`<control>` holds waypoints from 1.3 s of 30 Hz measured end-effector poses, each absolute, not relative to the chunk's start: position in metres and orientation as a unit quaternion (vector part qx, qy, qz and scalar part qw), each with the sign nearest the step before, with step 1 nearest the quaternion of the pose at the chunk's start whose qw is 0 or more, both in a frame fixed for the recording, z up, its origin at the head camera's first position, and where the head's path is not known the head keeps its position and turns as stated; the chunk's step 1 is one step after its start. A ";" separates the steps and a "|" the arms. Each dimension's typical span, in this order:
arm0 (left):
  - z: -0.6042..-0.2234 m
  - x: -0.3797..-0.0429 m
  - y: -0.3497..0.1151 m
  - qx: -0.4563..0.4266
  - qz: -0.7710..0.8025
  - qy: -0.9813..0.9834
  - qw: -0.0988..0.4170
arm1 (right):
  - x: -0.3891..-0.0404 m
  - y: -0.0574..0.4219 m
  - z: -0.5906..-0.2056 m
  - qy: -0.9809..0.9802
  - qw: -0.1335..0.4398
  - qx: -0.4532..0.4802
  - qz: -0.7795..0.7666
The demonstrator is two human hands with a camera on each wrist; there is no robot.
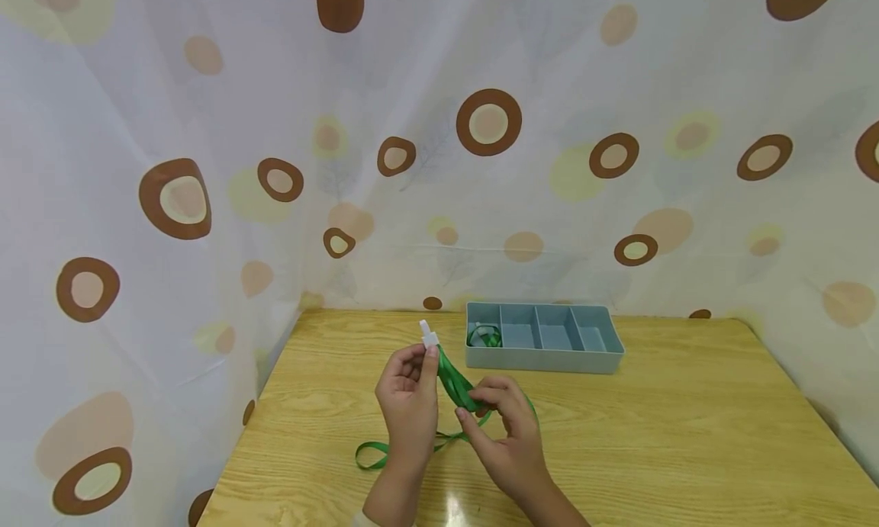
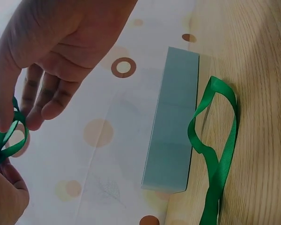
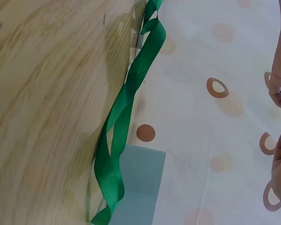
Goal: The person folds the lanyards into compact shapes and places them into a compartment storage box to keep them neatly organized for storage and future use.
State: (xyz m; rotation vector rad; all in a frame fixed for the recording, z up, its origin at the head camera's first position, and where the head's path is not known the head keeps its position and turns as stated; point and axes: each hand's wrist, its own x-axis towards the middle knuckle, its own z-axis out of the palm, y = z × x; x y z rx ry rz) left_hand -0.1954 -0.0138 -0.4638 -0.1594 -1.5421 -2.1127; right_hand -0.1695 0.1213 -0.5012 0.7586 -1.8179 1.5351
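A green ribbon lanyard [image 1: 455,380] with a white clip [image 1: 429,335] at its upper end is held above the wooden table. My left hand [image 1: 410,401] pinches it just below the clip, thumb against the fingers. Lower down, my right hand [image 1: 510,435] holds the gathered ribbon loops between thumb and fingertips. A loose ribbon loop [image 1: 371,455] trails out to the left behind my left wrist. In the left wrist view, a long ribbon loop [image 2: 215,180] hangs in front of the box, and twisted ribbon [image 3: 124,108] shows in the right wrist view.
A blue-grey box [image 1: 545,361] with several compartments stands at the back of the table [image 1: 687,435]. Its leftmost compartment contains a coiled green lanyard [image 1: 484,336]. A white curtain [image 1: 426,69] with brown and beige spots hangs behind and along the sides.
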 end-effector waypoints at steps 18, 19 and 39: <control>-0.461 -0.192 -0.009 -0.064 -0.782 -0.570 0.242 | -0.170 0.126 -0.507 -0.732 0.279 0.269 0.560; -0.461 -0.192 -0.008 -0.063 -0.781 -0.573 0.241 | -0.171 0.126 -0.507 -0.728 0.280 0.267 0.566; -0.460 -0.190 -0.005 -0.068 -0.781 -0.573 0.238 | -0.172 0.120 -0.507 -0.704 0.343 0.272 0.560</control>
